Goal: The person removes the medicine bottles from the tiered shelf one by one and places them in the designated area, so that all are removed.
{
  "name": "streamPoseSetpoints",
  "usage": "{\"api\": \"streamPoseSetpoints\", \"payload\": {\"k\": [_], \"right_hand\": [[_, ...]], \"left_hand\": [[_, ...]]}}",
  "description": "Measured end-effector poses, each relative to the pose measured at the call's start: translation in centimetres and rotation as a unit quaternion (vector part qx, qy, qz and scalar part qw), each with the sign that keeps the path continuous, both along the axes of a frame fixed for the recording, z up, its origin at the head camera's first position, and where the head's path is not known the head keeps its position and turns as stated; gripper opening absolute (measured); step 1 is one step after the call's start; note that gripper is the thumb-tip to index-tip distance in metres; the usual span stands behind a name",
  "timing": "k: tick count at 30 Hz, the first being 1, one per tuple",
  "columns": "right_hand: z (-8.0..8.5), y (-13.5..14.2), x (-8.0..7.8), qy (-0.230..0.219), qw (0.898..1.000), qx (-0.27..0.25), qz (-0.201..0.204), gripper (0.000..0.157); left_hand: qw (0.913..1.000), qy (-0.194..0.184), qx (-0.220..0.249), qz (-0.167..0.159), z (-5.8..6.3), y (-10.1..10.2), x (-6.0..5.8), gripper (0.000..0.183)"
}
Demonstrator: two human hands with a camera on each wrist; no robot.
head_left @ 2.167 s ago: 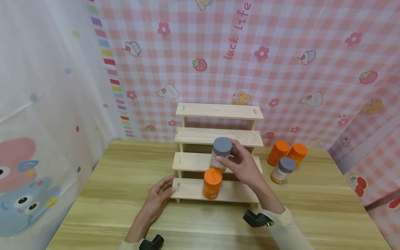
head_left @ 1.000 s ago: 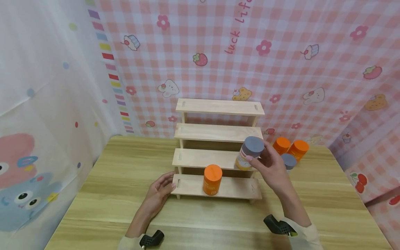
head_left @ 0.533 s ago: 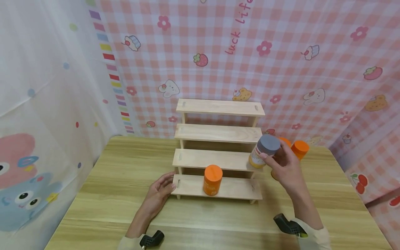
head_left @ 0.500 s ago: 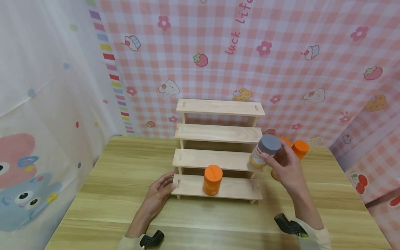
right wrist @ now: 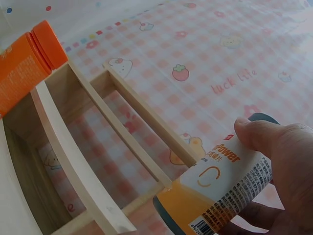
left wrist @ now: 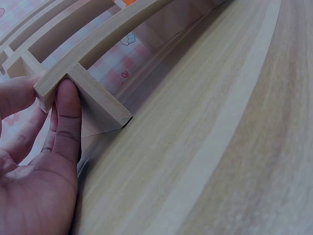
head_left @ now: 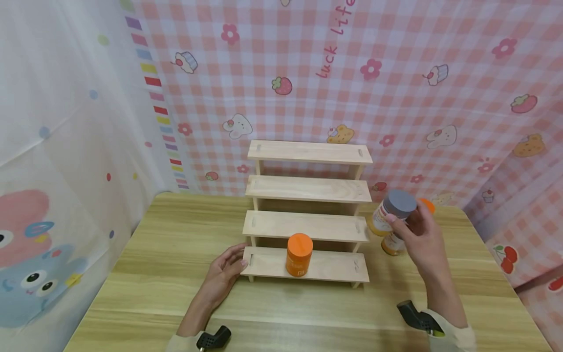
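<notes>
A pale wooden tiered shelf [head_left: 308, 152] stands on the table. My left hand [head_left: 223, 275] pinches the left end of its lowest step. In the left wrist view the thumb lies on the board and a finger [left wrist: 67, 115] curls beneath it. My right hand [head_left: 425, 244] holds a grey-capped pill bottle [head_left: 398, 204], tilted, just right of the shelf. Its white and yellow label shows in the right wrist view, where the thumb [right wrist: 259, 137] presses its side. An orange pill bottle [head_left: 299, 254] stands upright on the lowest step.
Partly hidden behind the right hand, another grey-capped bottle [head_left: 392, 245] stands on the wood-grain table [head_left: 184, 234]. Part of an orange cap [head_left: 427, 205] shows farther back. A pink checked cloth [head_left: 308, 107] hangs behind the shelf.
My right hand has carried the grey-capped bottle rightward, from above the second-lowest step to beyond the shelf's right end. The left hand and the orange bottle on the step stay put.
</notes>
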State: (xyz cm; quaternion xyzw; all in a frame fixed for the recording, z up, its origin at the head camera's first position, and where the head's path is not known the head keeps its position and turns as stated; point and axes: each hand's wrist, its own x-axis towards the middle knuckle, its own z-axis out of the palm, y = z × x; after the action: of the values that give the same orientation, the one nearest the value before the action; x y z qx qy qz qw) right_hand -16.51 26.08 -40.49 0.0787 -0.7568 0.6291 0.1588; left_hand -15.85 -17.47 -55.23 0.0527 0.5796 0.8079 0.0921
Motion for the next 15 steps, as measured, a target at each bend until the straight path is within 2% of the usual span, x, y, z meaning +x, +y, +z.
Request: {"api": "streamPoseSetpoints", "payload": {"k": [15], "right_hand": [[0.4,2.8,0.5,-0.021,0.998,-0.013,-0.062,0.059]], "left_hand": [[0.9999,-0.008,-0.007,0.003,0.0,0.1,0.0,0.057]]}}
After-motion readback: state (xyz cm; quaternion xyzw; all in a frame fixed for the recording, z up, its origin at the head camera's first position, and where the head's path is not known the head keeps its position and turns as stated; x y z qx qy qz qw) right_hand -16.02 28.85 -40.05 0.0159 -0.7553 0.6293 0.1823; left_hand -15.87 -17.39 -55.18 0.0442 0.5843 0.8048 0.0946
